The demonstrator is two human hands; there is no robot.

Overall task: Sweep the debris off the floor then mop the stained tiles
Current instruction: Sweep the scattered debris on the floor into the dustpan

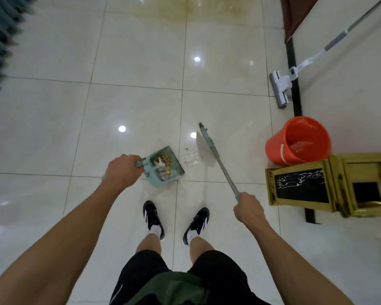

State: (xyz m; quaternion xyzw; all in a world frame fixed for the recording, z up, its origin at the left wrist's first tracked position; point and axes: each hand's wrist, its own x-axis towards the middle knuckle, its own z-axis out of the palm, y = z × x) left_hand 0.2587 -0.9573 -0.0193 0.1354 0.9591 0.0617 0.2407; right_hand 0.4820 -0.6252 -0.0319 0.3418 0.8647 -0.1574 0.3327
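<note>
Hands: two in frame, both yours, both gripping. Your left hand [121, 170], left of centre, has its fingers curled round the handle of one teal dustpan [165, 165], which rests on the floor at centre frame. Your right hand [249, 209], right of centre, has its fingers wrapped round the shaft of one broom [216, 158]; the shaft runs up and left from the fist to the head, which is seen edge-on just right of the pan.

Debris [165, 160]: one pile inside the pan, brown crumbs with white and yellow scraps; the pieces are too small to count. One clear plastic wrapper [191, 158] lies on the tile between pan and broom, with one small dark speck just above it.

Stain [176, 12]: one yellowish patch across the tiles at top centre.

Mop [283, 85]: one, flat-headed, at upper right, head on the floor, handle slanting off toward the top right corner.

Bucket [298, 140]: one, orange, at right, with clear plastic inside. Gold-framed stands [326, 186]: two, just below it.

Shoes [153, 217]: two, black and white, at lower centre.
</note>
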